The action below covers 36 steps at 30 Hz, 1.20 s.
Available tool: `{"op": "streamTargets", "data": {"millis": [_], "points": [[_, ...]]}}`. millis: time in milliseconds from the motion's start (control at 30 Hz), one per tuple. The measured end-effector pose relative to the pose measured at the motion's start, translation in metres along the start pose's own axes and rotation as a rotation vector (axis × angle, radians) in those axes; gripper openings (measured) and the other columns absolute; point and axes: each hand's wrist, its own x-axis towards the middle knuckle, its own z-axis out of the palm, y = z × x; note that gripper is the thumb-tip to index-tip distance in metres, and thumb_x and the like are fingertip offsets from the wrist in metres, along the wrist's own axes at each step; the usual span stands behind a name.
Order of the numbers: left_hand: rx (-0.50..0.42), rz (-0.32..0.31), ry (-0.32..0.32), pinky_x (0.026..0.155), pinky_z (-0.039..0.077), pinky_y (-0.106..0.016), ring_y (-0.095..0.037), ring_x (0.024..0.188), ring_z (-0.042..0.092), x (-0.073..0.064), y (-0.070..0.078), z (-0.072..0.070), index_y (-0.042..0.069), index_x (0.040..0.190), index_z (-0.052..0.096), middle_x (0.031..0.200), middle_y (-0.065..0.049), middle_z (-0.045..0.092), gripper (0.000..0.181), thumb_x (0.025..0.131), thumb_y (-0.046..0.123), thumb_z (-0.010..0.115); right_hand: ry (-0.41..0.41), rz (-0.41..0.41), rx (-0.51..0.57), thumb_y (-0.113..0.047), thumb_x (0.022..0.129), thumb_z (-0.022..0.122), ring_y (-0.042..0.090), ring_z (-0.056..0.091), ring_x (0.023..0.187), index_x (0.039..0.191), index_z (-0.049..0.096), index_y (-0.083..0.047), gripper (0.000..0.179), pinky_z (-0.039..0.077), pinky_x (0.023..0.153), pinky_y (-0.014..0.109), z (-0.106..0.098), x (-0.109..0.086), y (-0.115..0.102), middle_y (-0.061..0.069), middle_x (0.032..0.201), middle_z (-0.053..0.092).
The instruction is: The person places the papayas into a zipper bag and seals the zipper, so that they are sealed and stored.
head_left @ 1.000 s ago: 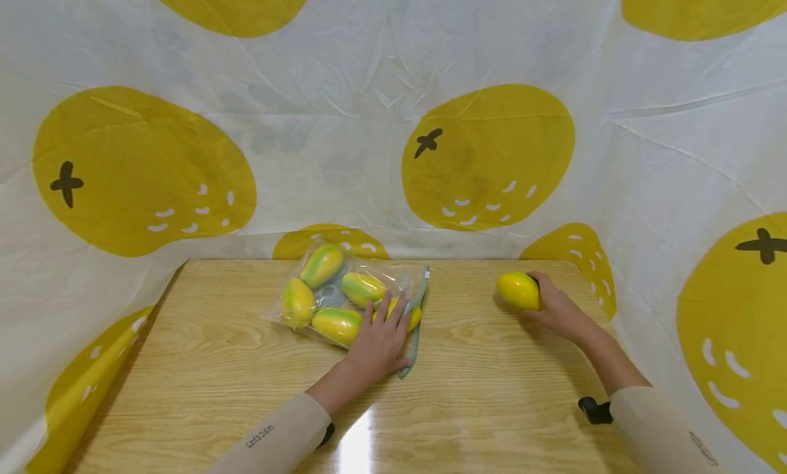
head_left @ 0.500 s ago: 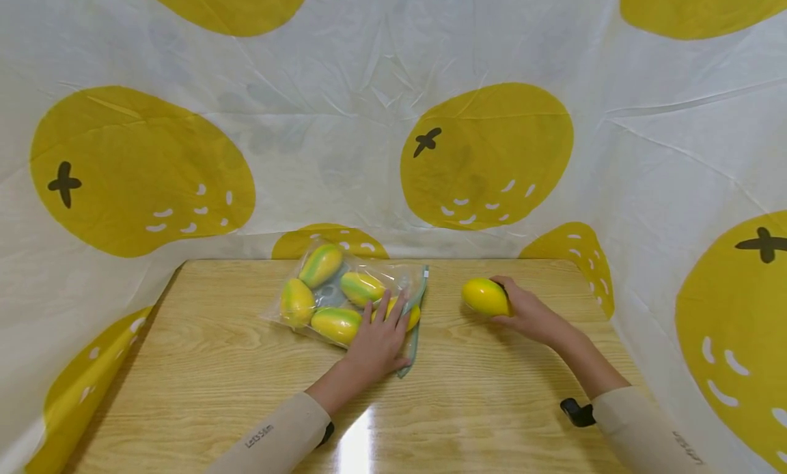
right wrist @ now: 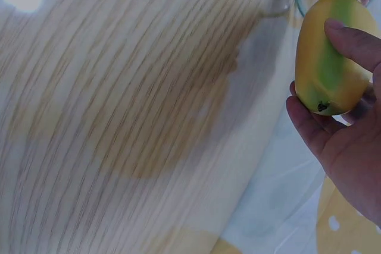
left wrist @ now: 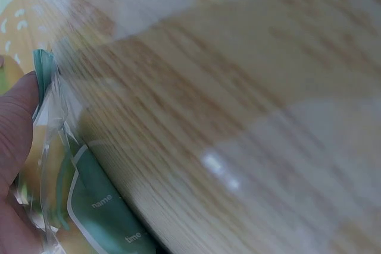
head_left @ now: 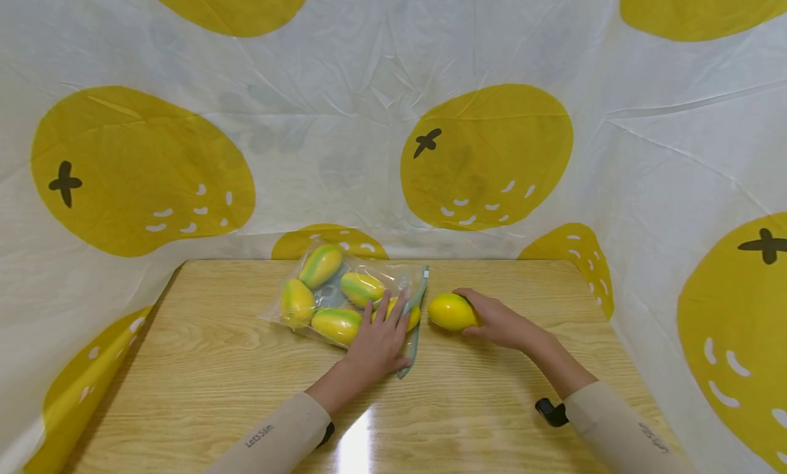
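Observation:
My right hand (head_left: 499,324) grips a yellow mango (head_left: 451,312) just right of a clear zip bag (head_left: 330,296). In the right wrist view its thumb lies over the mango's green stripe (right wrist: 334,57), with the dark stem end facing the camera. The bag lies flat on the table with several mangoes inside, its opening with the green zip edge (head_left: 424,283) turned to the right. Spread over the bag near that opening is my left hand (head_left: 376,341), fingers over one mango (head_left: 414,317). In the left wrist view its thumb (left wrist: 18,123) touches the zip edge.
The wooden table (head_left: 209,385) meets a white curtain (head_left: 320,139) printed with large yellow fruits at the back and sides. Green print with words (left wrist: 113,200) shows on the bag. A black wrist strap (head_left: 551,412) sits by the right sleeve (head_left: 615,426).
My right hand has carried the mango left across the table to beside the bag's opening. The left hand and the bag have stayed in place.

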Motion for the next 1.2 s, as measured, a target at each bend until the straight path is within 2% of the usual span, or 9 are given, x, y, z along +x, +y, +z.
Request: {"op": "streamTargets", "data": {"millis": [300, 600, 833, 1200], "points": [[-0.029, 0.002, -0.029, 0.117, 0.034, -0.065, -0.044, 0.157, 0.021, 0.000, 0.000, 0.000, 0.012, 0.156, 0.045, 0.174, -0.015, 0.010, 0.104, 0.079, 0.079, 0.069, -0.025, -0.049, -0.019, -0.012, 0.090, 0.080, 0.046, 0.051, 0.137, 0.152, 0.039, 0.006, 0.077, 0.040, 0.113, 0.062, 0.007, 0.008, -0.002, 0.027, 0.150, 0.051], [0.031, 0.033, 0.000, 0.118, 0.033, -0.065, -0.043, 0.158, 0.019, 0.000, -0.003, 0.001, 0.014, 0.154, 0.047, 0.174, -0.015, 0.010, 0.104, 0.078, 0.082, 0.066, 0.019, -0.079, -0.072, -0.014, 0.090, 0.080, 0.036, 0.059, 0.116, 0.153, 0.040, 0.003, 0.077, 0.049, 0.104, 0.058, 0.007, 0.016, -0.006, 0.025, 0.130, 0.055], [0.033, 0.049, 0.006, 0.118, 0.032, -0.066, -0.043, 0.158, 0.017, 0.001, -0.004, 0.001, 0.013, 0.155, 0.046, 0.174, -0.017, 0.010, 0.105, 0.079, 0.082, 0.065, 0.018, -0.027, -0.067, -0.018, 0.092, 0.079, 0.035, 0.059, 0.115, 0.154, 0.039, 0.003, 0.076, 0.050, 0.103, 0.056, 0.008, 0.024, -0.010, 0.027, 0.131, 0.054], [0.007, 0.050, 0.000, 0.119, 0.030, -0.067, -0.039, 0.160, 0.010, 0.001, -0.005, 0.002, 0.010, 0.161, 0.036, 0.174, -0.017, 0.004, 0.112, 0.080, 0.081, 0.065, 0.046, -0.012, -0.071, -0.023, 0.094, 0.077, 0.035, 0.059, 0.111, 0.154, 0.037, 0.006, 0.078, 0.050, 0.101, 0.056, 0.015, 0.032, -0.012, 0.028, 0.130, 0.056]]}}
